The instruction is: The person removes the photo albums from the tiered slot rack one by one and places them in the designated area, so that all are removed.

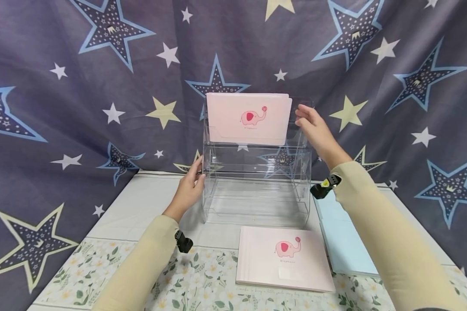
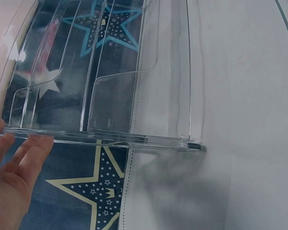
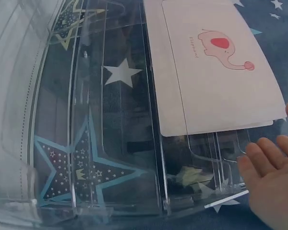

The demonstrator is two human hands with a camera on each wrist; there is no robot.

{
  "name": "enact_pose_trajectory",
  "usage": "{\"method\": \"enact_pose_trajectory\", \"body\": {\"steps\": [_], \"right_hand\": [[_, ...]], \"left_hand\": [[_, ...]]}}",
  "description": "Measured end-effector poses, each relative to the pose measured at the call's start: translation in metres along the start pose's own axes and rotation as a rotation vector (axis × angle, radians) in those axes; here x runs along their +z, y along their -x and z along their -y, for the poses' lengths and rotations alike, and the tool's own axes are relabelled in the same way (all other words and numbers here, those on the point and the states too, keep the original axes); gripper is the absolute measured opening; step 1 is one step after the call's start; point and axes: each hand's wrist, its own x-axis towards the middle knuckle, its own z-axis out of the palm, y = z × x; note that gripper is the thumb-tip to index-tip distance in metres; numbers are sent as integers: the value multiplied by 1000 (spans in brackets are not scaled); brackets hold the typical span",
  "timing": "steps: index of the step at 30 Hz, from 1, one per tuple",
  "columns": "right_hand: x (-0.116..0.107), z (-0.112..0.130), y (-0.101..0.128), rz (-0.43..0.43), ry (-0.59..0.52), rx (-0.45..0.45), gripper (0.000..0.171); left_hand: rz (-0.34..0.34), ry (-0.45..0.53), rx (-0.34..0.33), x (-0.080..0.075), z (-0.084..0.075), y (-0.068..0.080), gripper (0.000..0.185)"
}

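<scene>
A clear acrylic tiered rack stands on the table against the star cloth. Its top tier holds pink folders with an elephant print. My left hand rests with straight fingers against the rack's lower left side wall. Up at the rack's top right edge my right hand touches it with open fingers, next to the folders. A stack of pink elephant folders lies flat in front of the rack.
A pale blue stack of folders lies at the right of the rack. The table has a white cloth and a floral runner at the front. A star-patterned curtain hangs behind.
</scene>
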Motion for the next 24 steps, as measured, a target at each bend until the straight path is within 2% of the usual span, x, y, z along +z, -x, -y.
{"method": "enact_pose_trajectory", "body": {"steps": [8,13,16,24], "right_hand": [[15,7,-23,-21,4,53,60],[23,12,-32,1,-92,119,71],[27,12,-35,22,-106,152,74],[35,4,-32,-50,-21,90,54]], "left_hand": [[-5,-7,-14,-1,0,0,59],[-3,-14,-12,0,1,-2,59],[-2,-13,-10,0,2,-2,59],[5,-9,-7,1,3,-2,59]]}}
